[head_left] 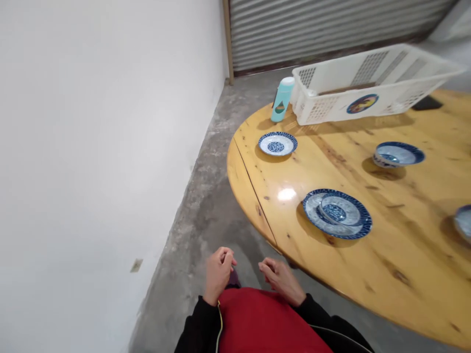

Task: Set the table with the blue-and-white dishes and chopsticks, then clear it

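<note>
My left hand (219, 271) is loosely closed in front of my body, over the floor and beside the table's near edge. Across from it my right hand (280, 279) is curled the same way, just off the wooden table (368, 279). Nothing shows in either hand. Nearest to my right hand on the tabletop is a blue-and-white plate (362, 230) with a patterned bowl or smaller dish (351, 211) sitting in it. Further back lies a blue-rimmed plate (287, 147). A blue-and-white bowl (401, 154) stands to the right.
A white plastic basket (324, 108) with chopstick-like sticks (346, 89) inside stands at the back of the table, beside a light-blue bottle (282, 100). Another dish (464, 220) is cut off at the right. A white wall (91, 147) runs along the left, past grey floor (206, 196).
</note>
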Available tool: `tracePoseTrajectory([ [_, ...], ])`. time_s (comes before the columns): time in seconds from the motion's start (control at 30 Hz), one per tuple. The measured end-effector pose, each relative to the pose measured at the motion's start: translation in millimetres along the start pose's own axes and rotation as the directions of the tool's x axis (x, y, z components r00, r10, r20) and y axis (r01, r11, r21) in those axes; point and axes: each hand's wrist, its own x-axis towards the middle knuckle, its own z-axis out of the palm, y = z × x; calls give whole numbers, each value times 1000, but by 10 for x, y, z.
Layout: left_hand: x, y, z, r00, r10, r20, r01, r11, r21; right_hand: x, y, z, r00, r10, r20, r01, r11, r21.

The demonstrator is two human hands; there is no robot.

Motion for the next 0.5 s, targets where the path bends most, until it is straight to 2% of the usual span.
tracePoseTrajectory([
  [0.1,266,-14,-252,999,17,35,-18,1000,21,192,-144,221,998,-33,-46,32,999,-29],
  [0.2,531,36,-340,995,36,95,-40,998,38,330,-223,315,994,-49,-102,43,997,-63],
  [0.37,903,162,-246,972,71,224,-78,997,24,533,-296,362,982,-14,-186,0,997,-75],
  [0.5,1218,257,-154,942,73,329,-84,996,20,798,-369,360,974,-5,-227,-7,998,-54],
])
